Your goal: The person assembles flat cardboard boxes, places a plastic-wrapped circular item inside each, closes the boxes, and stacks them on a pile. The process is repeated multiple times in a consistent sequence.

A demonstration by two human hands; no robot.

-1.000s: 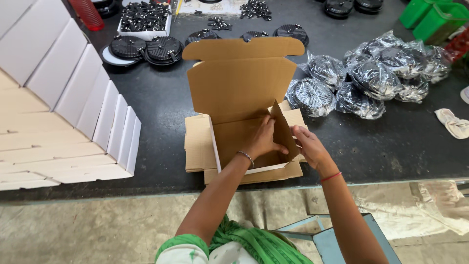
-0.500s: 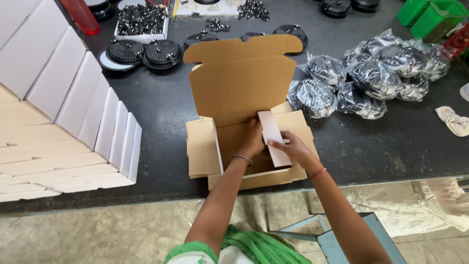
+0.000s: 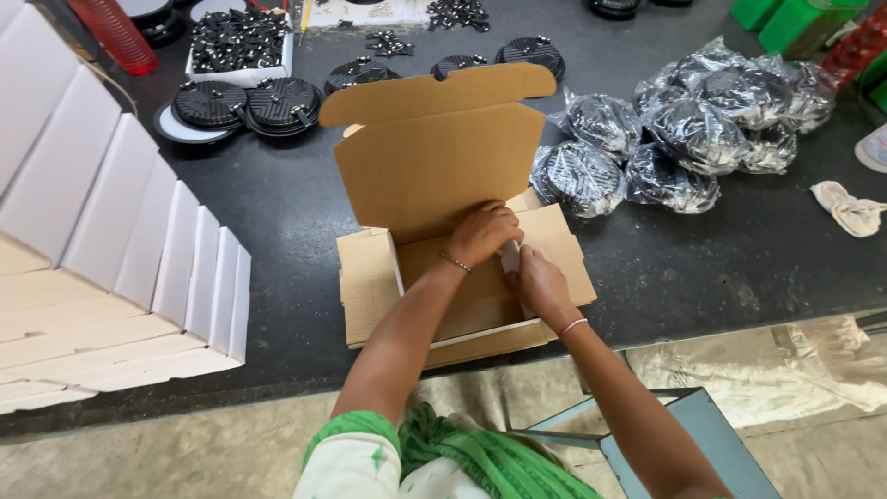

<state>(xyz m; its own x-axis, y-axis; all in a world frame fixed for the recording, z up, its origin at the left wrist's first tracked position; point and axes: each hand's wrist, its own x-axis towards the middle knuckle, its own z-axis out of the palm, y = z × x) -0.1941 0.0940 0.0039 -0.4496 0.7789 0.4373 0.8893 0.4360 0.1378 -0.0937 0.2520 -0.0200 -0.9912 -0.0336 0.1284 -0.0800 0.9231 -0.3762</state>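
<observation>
Hidden: we are seeing only a sliver of the white side flap (image 3: pixel 509 256); both hands are covering the rest, and the box's right inner wall is out of sight.
Left hand (image 3: pixel 484 233): we are curling its fingers down over the flap's top edge, knuckles up; how firmly they are pinching we cannot tell.
Right hand (image 3: pixel 539 285): we are closing it against the flap from 4 o'clock, fingertips hidden.
Box: the shallow brown corrugated cardboard box (image 3: pixel 370 277) is lying on the dark matte worktable (image 3: pixel 277 212), lid standing upright at 12 o'clock.
Surroundings: glossy plastic bags of black round parts (image 3: pixel 684 129) are crinkling at 2 o'clock; smooth white folded boxes (image 3: pixel 120 222), cut off by the frame, are stacking at 9 o'clock.
</observation>
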